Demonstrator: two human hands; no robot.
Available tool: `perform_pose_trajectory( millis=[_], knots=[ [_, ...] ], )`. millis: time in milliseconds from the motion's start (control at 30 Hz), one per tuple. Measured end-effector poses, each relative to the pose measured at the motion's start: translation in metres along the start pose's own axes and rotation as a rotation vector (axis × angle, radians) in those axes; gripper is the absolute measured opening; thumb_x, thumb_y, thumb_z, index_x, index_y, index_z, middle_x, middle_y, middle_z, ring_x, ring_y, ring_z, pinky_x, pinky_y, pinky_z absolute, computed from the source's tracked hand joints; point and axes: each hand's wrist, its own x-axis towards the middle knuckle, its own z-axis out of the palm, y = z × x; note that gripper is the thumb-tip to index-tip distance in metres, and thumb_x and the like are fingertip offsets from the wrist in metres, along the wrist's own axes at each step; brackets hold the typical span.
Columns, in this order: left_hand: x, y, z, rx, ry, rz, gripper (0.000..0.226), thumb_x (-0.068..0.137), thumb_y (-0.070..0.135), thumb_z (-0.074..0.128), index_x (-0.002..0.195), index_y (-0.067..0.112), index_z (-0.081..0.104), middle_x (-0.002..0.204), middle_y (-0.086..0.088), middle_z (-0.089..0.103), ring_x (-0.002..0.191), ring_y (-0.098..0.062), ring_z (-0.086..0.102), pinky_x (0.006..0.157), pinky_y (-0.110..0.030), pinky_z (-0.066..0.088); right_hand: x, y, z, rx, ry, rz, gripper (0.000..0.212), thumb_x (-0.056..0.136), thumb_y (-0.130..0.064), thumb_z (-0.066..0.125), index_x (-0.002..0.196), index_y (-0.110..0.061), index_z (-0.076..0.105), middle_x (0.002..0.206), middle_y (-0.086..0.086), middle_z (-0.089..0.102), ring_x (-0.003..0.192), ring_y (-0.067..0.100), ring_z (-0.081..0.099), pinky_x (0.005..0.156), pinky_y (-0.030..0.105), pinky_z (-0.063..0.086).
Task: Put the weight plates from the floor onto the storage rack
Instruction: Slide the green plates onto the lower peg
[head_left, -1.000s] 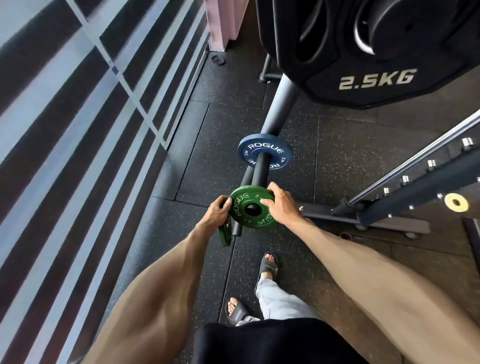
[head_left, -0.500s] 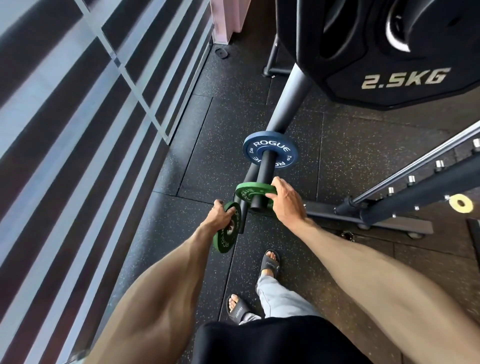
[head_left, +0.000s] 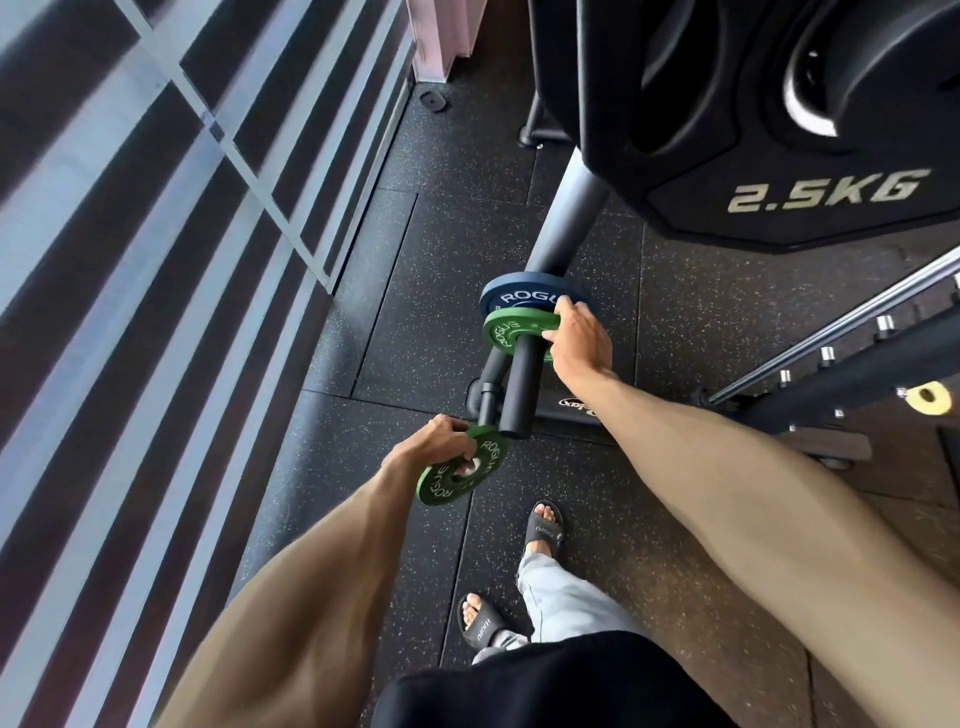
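Plates are seen at two stages in the head view. One green plate (head_left: 511, 325) is threaded on the black peg (head_left: 519, 395) of the storage rack (head_left: 566, 218). It lies close against the blue plate (head_left: 519, 296) on its twelve o'clock side, though whether the two touch cannot be told. That depth is judged to be chosen so that the peg's free end is left bare for the next disc.

The right hand (head_left: 579, 343) is placed at this plate's three o'clock edge. The rim is pinched between the curled fingers (head_left: 563, 310) and the thumb, probably so that the disc is guided square along the peg.

The second green plate (head_left: 457, 475) is held off the floor (head_left: 395, 291), at seven o'clock from the peg's tip, near it but apart. It is gripped by the left hand (head_left: 434, 441): one finger is hooked through the centre hole and the rest are curled together over the rim at eleven o'clock. The disc is tilted, apparently held ready for threading.

A large black plate marked 2.5KG (head_left: 779, 156) is hung higher on the rack, at one o'clock in the frame.
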Motion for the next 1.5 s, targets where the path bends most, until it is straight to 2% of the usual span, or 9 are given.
perform_pose_trajectory(
  millis=[167, 300, 467, 567, 700, 933, 1200, 1333, 1500],
  knots=[
    [0.004, -0.002, -0.024, 0.107, -0.123, -0.016, 0.039, 0.058, 0.014, 0.061, 0.095, 0.008, 0.073, 0.089, -0.016, 0.075, 0.073, -0.030, 0.071, 0.062, -0.031, 0.052, -0.014, 0.019, 0.004, 0.099, 0.086, 0.177, 0.049, 0.088, -0.024, 0.072, 0.123, -0.006, 0.044, 0.127, 0.017, 0.054, 0.115, 0.032, 0.053, 0.091, 0.044, 0.050],
    [0.014, -0.003, -0.037, 0.097, -0.222, -0.044, 0.057, 0.049, 0.021, 0.066, 0.103, 0.002, 0.069, 0.094, -0.022, 0.074, 0.086, -0.042, 0.072, 0.073, -0.043, 0.054, -0.072, 0.052, 0.022, 0.089, 0.140, 0.224, 0.029, 0.087, -0.006, 0.056, 0.113, -0.008, 0.046, 0.117, 0.015, 0.054, 0.107, 0.033, 0.053, 0.087, 0.046, 0.048],
    [0.002, 0.019, -0.031, -0.123, -0.340, -0.052, 0.063, 0.059, 0.006, 0.061, 0.122, -0.004, 0.057, 0.112, -0.031, 0.067, 0.087, -0.038, 0.070, 0.064, -0.034, 0.059, -0.128, 0.066, 0.049, 0.177, -0.346, 0.119, 0.025, 0.082, -0.001, 0.052, 0.095, -0.021, 0.051, 0.094, 0.004, 0.066, 0.088, 0.028, 0.065, 0.075, 0.041, 0.054],
    [-0.002, 0.030, -0.022, -0.213, -0.337, -0.024, 0.061, 0.063, 0.004, 0.059, 0.124, -0.004, 0.055, 0.115, -0.032, 0.065, 0.086, -0.038, 0.069, 0.062, -0.032, 0.059, -0.134, 0.052, 0.046, 0.281, -0.514, 0.145, 0.040, 0.082, -0.005, 0.059, 0.118, -0.021, 0.062, 0.106, 0.004, 0.073, 0.096, 0.025, 0.069, 0.080, 0.035, 0.057],
    [-0.005, 0.034, -0.017, -0.266, -0.263, 0.018, 0.039, 0.077, -0.004, 0.061, 0.116, -0.006, 0.061, 0.101, -0.027, 0.069, 0.079, -0.036, 0.070, 0.059, -0.033, 0.059, -0.128, 0.041, 0.030, 0.542, -0.643, 0.339, 0.053, 0.085, 0.000, 0.060, 0.135, -0.014, 0.050, 0.122, 0.009, 0.063, 0.102, 0.025, 0.067, 0.069, 0.030, 0.062],
    [-0.011, 0.043, -0.018, -0.235, -0.119, 0.158, 0.020, 0.073, -0.009, 0.073, 0.078, 0.010, 0.069, 0.072, -0.010, 0.070, 0.058, -0.023, 0.068, 0.048, -0.024, 0.053, -0.130, 0.042, 0.023, 0.555, -0.553, 0.386, 0.052, 0.083, 0.000, 0.060, 0.131, -0.012, 0.047, 0.124, 0.012, 0.060, 0.107, 0.029, 0.066, 0.080, 0.046, 0.062],
    [-0.007, 0.038, -0.021, -0.204, -0.124, 0.154, 0.019, 0.074, -0.002, 0.078, 0.075, 0.017, 0.072, 0.085, -0.013, 0.071, 0.074, -0.027, 0.068, 0.068, -0.033, 0.055, -0.137, 0.040, 0.022, 0.484, -0.412, 0.284, 0.038, 0.081, -0.013, 0.065, 0.118, -0.016, 0.054, 0.106, 0.006, 0.068, 0.092, 0.023, 0.069, 0.074, 0.047, 0.062],
    [-0.005, 0.047, -0.023, -0.243, -0.108, 0.163, 0.019, 0.075, -0.001, 0.078, 0.078, 0.016, 0.073, 0.089, -0.013, 0.072, 0.081, -0.028, 0.069, 0.082, -0.041, 0.056, -0.129, 0.037, 0.013, 0.423, -0.354, 0.253, 0.040, 0.085, -0.017, 0.063, 0.123, -0.015, 0.051, 0.105, 0.002, 0.064, 0.091, 0.020, 0.062, 0.068, 0.030, 0.049],
    [0.001, 0.057, -0.025, -0.133, -0.055, 0.203, 0.021, 0.073, -0.001, 0.079, 0.083, 0.016, 0.071, 0.082, -0.009, 0.070, 0.074, -0.024, 0.067, 0.074, -0.033, 0.055, -0.121, 0.037, 0.010, 0.371, -0.359, 0.229, 0.047, 0.084, -0.014, 0.063, 0.128, -0.011, 0.047, 0.116, 0.010, 0.065, 0.100, 0.026, 0.064, 0.079, 0.040, 0.056]
  ],
)
